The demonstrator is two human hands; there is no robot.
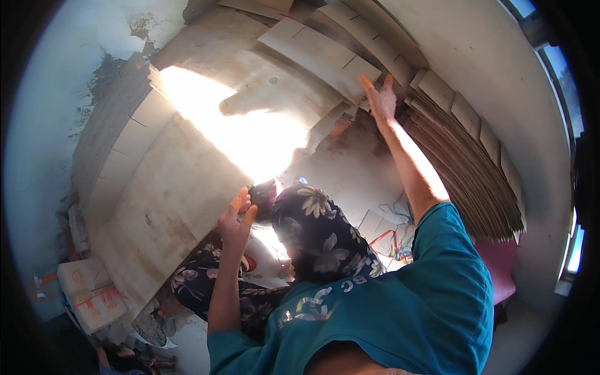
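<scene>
My right hand [381, 100] is stretched far forward with thumb and fingers apart. Its fingertips overlap the near right corner of a flat, pale cardboard sheet [319, 50] with slits along it; whether they touch it I cannot tell. To the right of that hand, a thick stack of flattened cardboard [465, 165] stands along the wall. My left hand [236, 219] hovers by the edge of a broad wooden tabletop [165, 200], fingers slightly curled, thumb apart, nothing visible in it. Bright sunlight washes out the table's middle.
More flattened cardboard [125, 150] is piled along the table's left side. A taped carton [94, 297] sits at lower left. Tangled coloured straps [397, 247] lie right of my knee, and a pink chair [498, 272] stands behind my right arm.
</scene>
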